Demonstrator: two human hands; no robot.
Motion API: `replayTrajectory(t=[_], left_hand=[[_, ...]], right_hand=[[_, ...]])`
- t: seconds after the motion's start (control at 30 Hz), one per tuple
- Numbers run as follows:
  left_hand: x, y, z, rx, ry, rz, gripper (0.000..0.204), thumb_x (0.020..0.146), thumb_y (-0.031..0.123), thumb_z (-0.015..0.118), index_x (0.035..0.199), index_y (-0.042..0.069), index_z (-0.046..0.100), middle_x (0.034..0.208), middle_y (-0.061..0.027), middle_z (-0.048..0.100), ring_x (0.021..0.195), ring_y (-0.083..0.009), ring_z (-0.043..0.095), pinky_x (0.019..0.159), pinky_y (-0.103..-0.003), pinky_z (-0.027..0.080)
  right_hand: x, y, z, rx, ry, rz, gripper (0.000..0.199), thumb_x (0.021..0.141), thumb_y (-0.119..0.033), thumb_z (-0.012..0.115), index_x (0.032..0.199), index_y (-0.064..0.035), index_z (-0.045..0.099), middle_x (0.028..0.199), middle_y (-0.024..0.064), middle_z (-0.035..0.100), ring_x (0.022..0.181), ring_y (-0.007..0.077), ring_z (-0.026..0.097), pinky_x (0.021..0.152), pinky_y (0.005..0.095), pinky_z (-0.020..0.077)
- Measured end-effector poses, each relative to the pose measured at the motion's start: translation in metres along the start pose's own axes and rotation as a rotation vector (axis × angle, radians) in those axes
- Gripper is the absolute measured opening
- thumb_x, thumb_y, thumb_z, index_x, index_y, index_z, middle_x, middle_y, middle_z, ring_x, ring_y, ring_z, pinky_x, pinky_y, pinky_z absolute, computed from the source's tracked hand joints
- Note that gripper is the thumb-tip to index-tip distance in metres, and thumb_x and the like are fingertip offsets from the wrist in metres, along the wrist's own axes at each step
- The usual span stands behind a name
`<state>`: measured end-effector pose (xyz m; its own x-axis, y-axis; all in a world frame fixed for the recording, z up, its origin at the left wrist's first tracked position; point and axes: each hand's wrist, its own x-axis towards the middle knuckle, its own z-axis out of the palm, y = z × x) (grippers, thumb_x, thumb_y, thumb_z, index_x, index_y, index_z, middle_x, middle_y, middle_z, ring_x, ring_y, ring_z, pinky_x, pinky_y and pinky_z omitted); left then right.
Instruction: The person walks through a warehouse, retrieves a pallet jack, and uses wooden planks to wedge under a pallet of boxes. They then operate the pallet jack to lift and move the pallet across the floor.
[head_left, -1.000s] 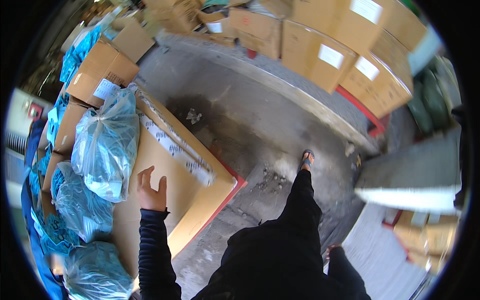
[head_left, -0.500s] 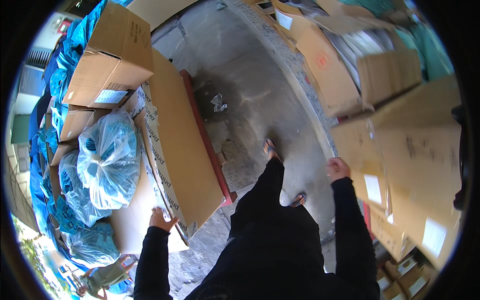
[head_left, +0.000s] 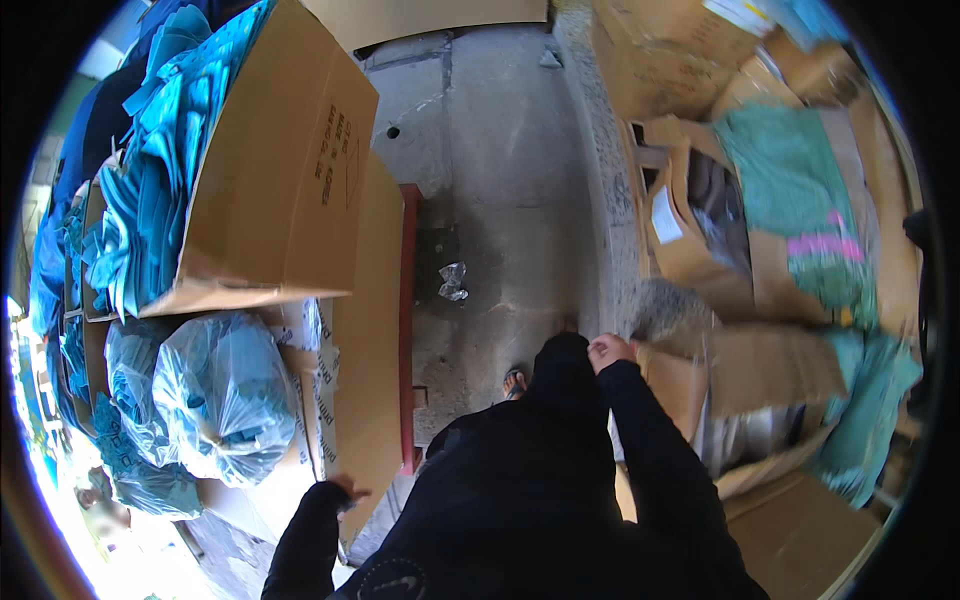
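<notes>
My left hand (head_left: 349, 490) hangs beside the near end of a large cardboard box (head_left: 365, 390), its fingers apart and holding nothing. Whether it touches the box edge I cannot tell. My right hand (head_left: 611, 351) is in front of my body with its fingers curled in; nothing shows in it. Close to it on the right is an open cardboard box (head_left: 765, 368) with raised flaps. Clear plastic bags (head_left: 228, 395) of blue pieces sit in the box on the left. Above them stands a tall carton (head_left: 290, 170) beside stacked blue flat pieces (head_left: 165, 200).
A grey concrete aisle (head_left: 500, 180) runs ahead between the boxes, with crumpled clear plastic (head_left: 453, 281) on it. A red rail (head_left: 408, 300) edges the left side and a stone ledge (head_left: 600, 160) the right. Green sacks (head_left: 790, 170) lie among the right-hand cartons.
I have moved forward along the aisle, and the boxes have shifted nearer. My left hand has come off the box's taped edge. My right hand has swung inward, away from the right-hand cartons.
</notes>
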<state>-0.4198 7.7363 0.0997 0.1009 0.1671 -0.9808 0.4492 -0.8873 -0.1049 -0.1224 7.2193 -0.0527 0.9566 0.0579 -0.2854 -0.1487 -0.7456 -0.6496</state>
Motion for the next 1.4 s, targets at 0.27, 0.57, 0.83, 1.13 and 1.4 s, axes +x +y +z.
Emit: replayTrajectory(t=[0.27,0.57,0.83,1.13,1.4], left_hand=[[0.024,0.298,-0.302,-0.766,0.845,0.420,0.044,0.084,0.036,0.073,0.116,0.005,0.068,0.100,-0.0196,0.071,0.092,-0.0287,0.070,0.080,-0.038,0.055],[0.014,0.371,-0.559,-1.266,1.175,0.366,0.043,0.086,0.031,0.073,0.117,0.002,0.065,0.107,-0.0150,0.068,0.092,-0.0263,0.068,0.075,-0.036,0.055],[0.085,0.368,-0.773,-1.639,1.287,0.196,0.033,0.089,0.021,0.070,0.114,0.000,0.065,0.105,-0.0139,0.065,0.091,-0.0236,0.067,0.075,-0.033,0.055],[0.139,0.286,-0.878,-1.931,1.143,-0.278,0.041,0.088,0.027,0.072,0.118,0.000,0.065,0.095,-0.0141,0.072,0.085,-0.0231,0.071,0.078,-0.034,0.057],[0.143,0.167,-1.082,-1.624,1.136,-1.135,0.119,0.081,0.036,0.074,0.152,-0.003,-0.013,0.142,-0.0331,0.040,0.126,-0.0448,0.050,0.108,-0.043,0.040]], right_hand=[[0.324,-0.026,-0.049,-0.224,-0.194,0.010,0.023,0.080,-0.027,0.067,0.091,-0.0065,0.071,0.087,0.0159,0.072,0.084,0.0346,0.069,0.078,0.0432,0.0547],[0.671,-0.434,-0.026,-0.281,-0.485,-0.792,0.019,0.082,-0.024,0.067,0.092,-0.0075,0.069,0.081,0.0157,0.070,0.081,0.0368,0.068,0.074,0.0439,0.0540],[0.921,-0.619,0.099,-0.347,-0.651,-0.900,0.025,0.084,-0.030,0.068,0.092,-0.0063,0.069,0.086,0.0156,0.071,0.081,0.0326,0.069,0.073,0.0407,0.0536],[1.158,-0.563,0.090,-1.303,-0.861,-0.533,0.030,0.080,-0.034,0.065,0.093,-0.0074,0.073,0.098,0.0169,0.070,0.092,0.0332,0.067,0.083,0.0460,0.0532],[1.266,-0.924,0.355,-0.706,-1.124,-0.650,0.018,0.086,-0.019,0.070,0.093,-0.0032,0.070,0.079,0.0104,0.070,0.068,0.0193,0.067,0.067,0.0363,0.0552]])
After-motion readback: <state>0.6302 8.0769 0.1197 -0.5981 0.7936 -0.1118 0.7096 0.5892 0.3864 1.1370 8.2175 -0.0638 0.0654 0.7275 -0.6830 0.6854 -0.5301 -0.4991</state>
